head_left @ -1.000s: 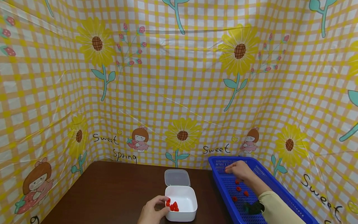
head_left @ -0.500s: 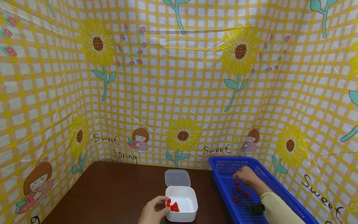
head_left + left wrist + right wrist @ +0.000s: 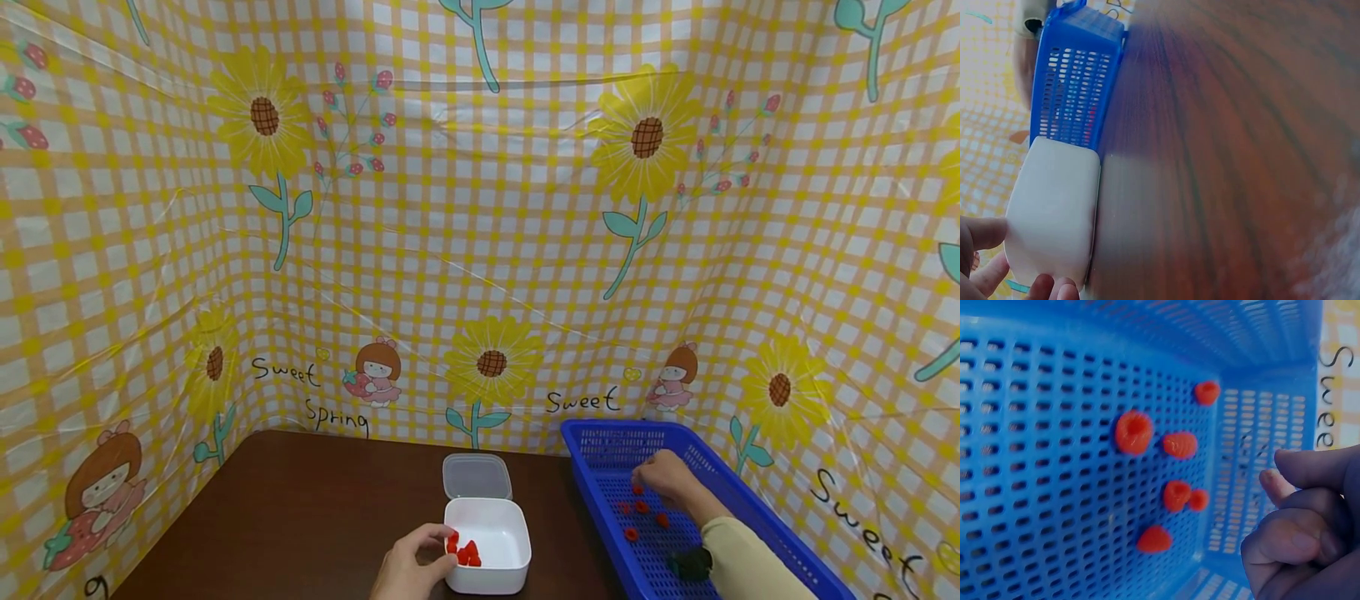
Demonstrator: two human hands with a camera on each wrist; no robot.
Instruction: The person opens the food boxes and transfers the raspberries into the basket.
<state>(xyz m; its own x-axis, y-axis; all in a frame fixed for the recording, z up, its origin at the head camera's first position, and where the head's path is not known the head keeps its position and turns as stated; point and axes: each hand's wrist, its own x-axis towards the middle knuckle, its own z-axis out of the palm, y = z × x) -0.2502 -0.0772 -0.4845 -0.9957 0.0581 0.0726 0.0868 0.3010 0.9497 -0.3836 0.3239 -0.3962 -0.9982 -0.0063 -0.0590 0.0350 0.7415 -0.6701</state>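
In the head view, my left hand (image 3: 415, 560) holds the near left corner of a white square box (image 3: 513, 573). Several red raspberries (image 3: 471, 553) are heaped in that corner. Seen from the left wrist, its fingers (image 3: 988, 232) touch the side of the box. To the right, my right hand (image 3: 671, 482) is inside a blue basket (image 3: 592, 508). The right wrist view shows its thumb and index finger apart with nothing between them, the other fingers curled. Several raspberries lie loose on the basket floor, one (image 3: 1135, 432) with its hollow end up; none touches the right hand.
A translucent lid (image 3: 477, 477) lies on the dark brown table (image 3: 322, 508) just behind the box. The basket's raised, slotted walls run along the right side. A checked, flowered cloth (image 3: 420, 250) hangs around the back and sides. A dark object (image 3: 690, 564) sits at the right cuff.
My right hand has moved right and slightly nearer inside the basket. Another raspberry now shows on the basket floor, left of the others. The left hand and box have stayed put.
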